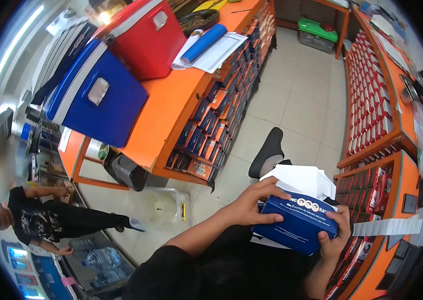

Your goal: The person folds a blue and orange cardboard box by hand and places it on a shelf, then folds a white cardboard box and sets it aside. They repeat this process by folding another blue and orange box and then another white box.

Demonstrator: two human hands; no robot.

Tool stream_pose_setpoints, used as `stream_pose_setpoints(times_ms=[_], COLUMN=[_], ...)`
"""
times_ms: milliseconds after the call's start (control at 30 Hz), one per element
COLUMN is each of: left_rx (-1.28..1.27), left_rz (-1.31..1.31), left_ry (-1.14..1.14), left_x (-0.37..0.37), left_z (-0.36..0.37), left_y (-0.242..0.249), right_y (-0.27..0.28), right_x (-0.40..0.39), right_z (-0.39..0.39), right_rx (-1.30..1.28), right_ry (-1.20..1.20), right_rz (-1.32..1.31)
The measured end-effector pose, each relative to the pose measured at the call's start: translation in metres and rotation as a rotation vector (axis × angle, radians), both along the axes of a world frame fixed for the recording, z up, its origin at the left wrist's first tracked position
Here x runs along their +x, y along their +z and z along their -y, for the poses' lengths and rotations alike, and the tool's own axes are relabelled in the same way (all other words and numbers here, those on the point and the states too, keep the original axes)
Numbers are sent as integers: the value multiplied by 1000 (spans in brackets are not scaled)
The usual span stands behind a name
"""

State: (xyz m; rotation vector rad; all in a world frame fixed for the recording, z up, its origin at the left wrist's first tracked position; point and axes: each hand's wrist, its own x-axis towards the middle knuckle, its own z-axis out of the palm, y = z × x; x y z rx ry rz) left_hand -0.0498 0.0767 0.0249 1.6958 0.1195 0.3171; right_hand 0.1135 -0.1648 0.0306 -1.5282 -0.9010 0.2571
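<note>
A blue box with white lettering (296, 225) is held between both hands over the lap. My left hand (259, 202) grips its left end, thumb on the front face and fingers over the top edge. Around the right end, my right hand (336, 232) has its thumb on the face and fingers behind. White paper or card (304, 179) shows just beyond the box, and another white edge (270, 242) sticks out below it. What lies behind the box is hidden.
Blue (91, 95) and red (146, 40) coolers stand on an orange counter (159, 120) with boxes shelved beneath. Orange shelving (399, 125) lines the right side. A white label strip (386, 227) hangs near my right hand. Another person (46, 215) stands at left, near water bottles (102, 258).
</note>
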Motion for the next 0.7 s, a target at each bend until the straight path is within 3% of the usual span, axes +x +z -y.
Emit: stream_pose_setpoints(times_ms=[167,367,700], left_rx=[72,-41,7], left_rz=[12,163,257], left_ry=[5,37,93], left_x=[-3,-8,-21], left_z=[-1,11,18], left_y=[8,-11,-17], right_y=[4,-6,-18], right_x=[-7,-13,-15], right_z=[-5,2,1], right_rx=[-85,-52,-140], right_ry=[-58,-43,-16], right_rz=[136,133,157])
